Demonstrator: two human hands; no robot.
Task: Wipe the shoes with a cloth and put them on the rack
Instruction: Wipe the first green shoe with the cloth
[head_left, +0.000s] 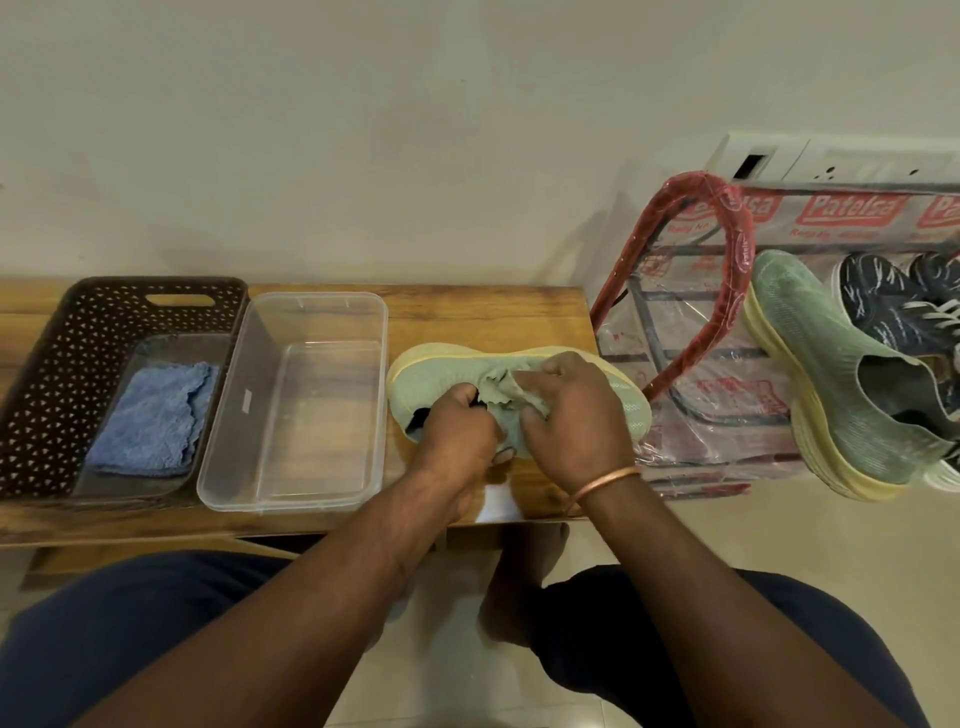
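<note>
While the green shoe (431, 387) lay on its side on the wooden bench (467, 317), its long axis was set left to right, with the yellow sole turned to the far side, the opening toward the left end and the toe to the right. It was gripped at the opening by the left hand (457, 431). A pale cloth (501, 397) was pinched against the upper by the right hand (571, 418). A matching green shoe (800, 332) was seen tilted on the rack (737, 234) at the right, beside dark shoes (878, 301).

Home, likely a hallway: low wooden table (467, 312) against plain wall (363, 130), glossy floor (779, 530), plastic-wrapped shoe rack (740, 234) holding sneakers (810, 364), wall switch panel (841, 161).
</note>
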